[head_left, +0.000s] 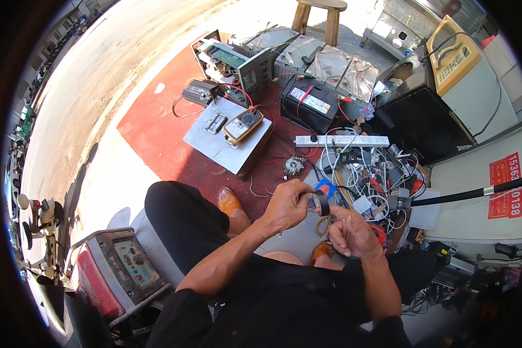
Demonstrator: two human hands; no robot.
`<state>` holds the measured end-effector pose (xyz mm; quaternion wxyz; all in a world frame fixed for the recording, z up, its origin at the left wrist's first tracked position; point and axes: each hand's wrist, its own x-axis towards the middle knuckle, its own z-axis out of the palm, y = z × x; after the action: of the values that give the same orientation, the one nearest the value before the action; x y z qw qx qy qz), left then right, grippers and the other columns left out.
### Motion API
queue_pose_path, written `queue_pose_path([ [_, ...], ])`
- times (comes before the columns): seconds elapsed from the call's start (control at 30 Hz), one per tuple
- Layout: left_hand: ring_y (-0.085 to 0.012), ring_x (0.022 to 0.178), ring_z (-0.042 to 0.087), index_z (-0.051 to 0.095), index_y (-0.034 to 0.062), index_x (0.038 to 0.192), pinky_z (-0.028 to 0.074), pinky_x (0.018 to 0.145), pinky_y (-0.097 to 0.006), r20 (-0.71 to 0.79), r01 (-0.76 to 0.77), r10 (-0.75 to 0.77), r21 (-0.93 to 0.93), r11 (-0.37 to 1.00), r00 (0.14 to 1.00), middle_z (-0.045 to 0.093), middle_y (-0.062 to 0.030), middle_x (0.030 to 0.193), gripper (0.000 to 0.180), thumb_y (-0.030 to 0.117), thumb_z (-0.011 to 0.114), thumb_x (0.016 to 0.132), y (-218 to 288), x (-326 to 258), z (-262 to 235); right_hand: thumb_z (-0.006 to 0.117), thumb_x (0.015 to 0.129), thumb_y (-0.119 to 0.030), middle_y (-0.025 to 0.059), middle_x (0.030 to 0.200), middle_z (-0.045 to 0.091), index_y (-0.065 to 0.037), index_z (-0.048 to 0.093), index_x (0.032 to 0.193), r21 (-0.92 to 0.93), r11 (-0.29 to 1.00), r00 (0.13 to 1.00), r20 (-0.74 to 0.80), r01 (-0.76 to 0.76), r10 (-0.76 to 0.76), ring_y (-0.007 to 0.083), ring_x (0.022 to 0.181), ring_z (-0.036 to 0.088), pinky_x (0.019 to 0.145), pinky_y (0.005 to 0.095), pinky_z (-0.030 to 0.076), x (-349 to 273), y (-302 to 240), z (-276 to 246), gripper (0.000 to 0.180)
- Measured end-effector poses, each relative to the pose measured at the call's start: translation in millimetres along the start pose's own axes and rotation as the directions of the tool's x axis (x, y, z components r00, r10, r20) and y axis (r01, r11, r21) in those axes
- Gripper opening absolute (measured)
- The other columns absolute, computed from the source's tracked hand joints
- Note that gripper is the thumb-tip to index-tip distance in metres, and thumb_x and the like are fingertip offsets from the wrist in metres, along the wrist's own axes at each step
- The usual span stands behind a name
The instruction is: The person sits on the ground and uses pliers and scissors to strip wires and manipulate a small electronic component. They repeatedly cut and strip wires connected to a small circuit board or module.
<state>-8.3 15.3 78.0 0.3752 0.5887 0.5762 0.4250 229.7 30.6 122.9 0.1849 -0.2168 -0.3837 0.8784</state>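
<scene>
Above my lap, a black ring that looks like a roll of electrical tape (323, 203) is held on edge between my hands. My left hand (288, 204) pinches at its left side with closed fingertips, and thin wires seem to show there. From the right, the fingertips of my right hand (354, 233) close on the roll's edge, the other fingers curled. Just beyond the roll appears a blue and red item (325, 188), partly covered by it. A small round metal part with wires (294, 166) lies on the red mat (168, 133) ahead of my hands.
A yellow multimeter (243, 124) rests on a silver metal box (214, 142). Behind are a black battery (310, 104) and an opened device with a green circuit board (223, 55). Right: a white power strip (342, 141) and tangled cables (377, 185). Left: a red generator (98, 281).
</scene>
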Motion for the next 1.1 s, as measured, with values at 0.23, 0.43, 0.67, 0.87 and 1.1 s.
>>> queue_pose_path([
  [0.23, -0.0147, 0.068, 0.063, 0.073, -0.0033, 0.109, 0.048, 0.059, -0.032, 0.100, 0.360, -0.352, -0.420, 0.833, 0.931, 0.068, -0.0093, 0.082, 0.015, 0.008, 0.067, 0.101, -18, -1, 11, 0.040, 0.115, -0.050, 0.0036, 0.060, 0.054, 0.007, 0.048, 0.143, -0.148, 0.958, 0.958, -0.187, -0.246, 0.218, 0.0085, 0.042, 0.048, 0.040, 0.0231, 0.040, -3, 3, -8, 0.064],
  [0.43, -0.0077, 0.070, 0.059, 0.070, 0.0014, 0.117, 0.042, 0.056, -0.022, 0.430, 0.560, -0.383, -0.748, 0.356, 0.817, 0.068, -0.0008, 0.089, 0.014, 0.006, 0.061, 0.106, -21, 2, -4, 0.037, 0.116, -0.050, 0.0049, 0.064, 0.059, 0.004, 0.044, 0.146, -0.194, 0.911, 0.911, -0.280, -0.363, 0.304, 0.0116, 0.045, 0.056, 0.041, 0.0238, 0.044, 1, 11, -18, 0.062],
  [0.67, -0.0049, 0.083, 0.059, 0.076, 0.0031, 0.107, 0.045, 0.071, -0.021, 0.382, 0.523, -0.358, -0.656, 0.545, 0.852, 0.069, -0.0017, 0.095, 0.012, 0.012, 0.079, 0.099, -10, -8, 4, 0.036, 0.116, -0.051, 0.0065, 0.068, 0.061, 0.002, 0.044, 0.153, -0.329, 0.846, 0.879, -0.379, -0.420, 0.289, 0.0127, 0.045, 0.057, 0.042, 0.0246, 0.047, 7, 14, -20, 0.065],
  [0.87, -0.0144, 0.084, 0.068, 0.081, 0.0017, 0.109, 0.053, 0.076, -0.032, 0.243, 0.032, 0.068, -0.385, 0.922, 0.968, 0.070, -0.0094, 0.088, 0.014, 0.005, 0.078, 0.096, -15, -12, 14, 0.041, 0.112, -0.062, 0.0012, 0.062, 0.055, -0.014, 0.053, 0.126, 0.055, 0.951, 0.893, -0.331, -0.303, 0.304, 0.0122, 0.044, 0.052, 0.040, 0.0236, 0.038, 17, 6, -26, 0.051],
  [1.1, -0.0284, 0.071, 0.072, 0.064, -0.0031, 0.098, 0.054, 0.067, -0.041, 0.234, 0.111, -0.067, -0.181, 0.977, 0.970, 0.072, -0.0180, 0.079, 0.016, 0.004, 0.076, 0.090, -6, -11, 10, 0.036, 0.113, -0.064, -0.0007, 0.067, 0.054, -0.006, 0.043, 0.152, 0.397, 0.915, 0.973, -0.175, -0.072, 0.153, 0.0085, 0.041, 0.045, 0.038, 0.0229, 0.034, 21, -9, -23, 0.070],
])
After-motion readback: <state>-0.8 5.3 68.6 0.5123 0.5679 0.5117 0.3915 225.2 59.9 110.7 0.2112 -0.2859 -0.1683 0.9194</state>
